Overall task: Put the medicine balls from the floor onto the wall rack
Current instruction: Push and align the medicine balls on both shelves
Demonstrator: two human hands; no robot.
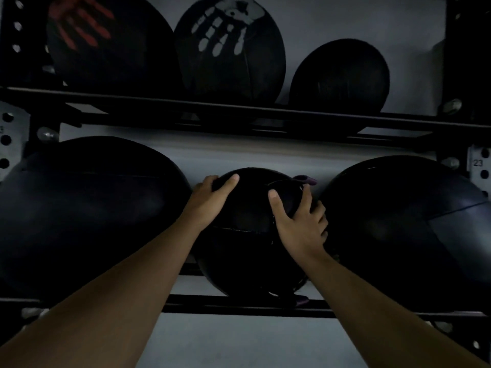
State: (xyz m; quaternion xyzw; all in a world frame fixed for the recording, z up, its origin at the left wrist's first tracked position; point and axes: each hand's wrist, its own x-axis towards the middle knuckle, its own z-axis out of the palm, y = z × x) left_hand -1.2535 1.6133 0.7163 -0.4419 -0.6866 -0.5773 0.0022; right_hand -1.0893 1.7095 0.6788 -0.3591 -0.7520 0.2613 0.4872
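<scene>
A small black medicine ball [249, 235] with stitched seams and a purple tab rests on the lower rails [239, 305] of the black wall rack, in the gap between two bigger balls. My left hand [210, 201] grips its upper left side, thumb laid over the top. My right hand [300, 221] holds its upper right side, fingers wrapped behind it. Both forearms reach up from the bottom of the view.
Large black balls sit on the same rails at left [87, 216] and right [403, 232]. The upper shelf rail [239, 110] carries a ball with a red handprint [106, 41], one with a white handprint [228, 46] and a smaller plain one [340, 78]. Perforated uprights stand at both sides.
</scene>
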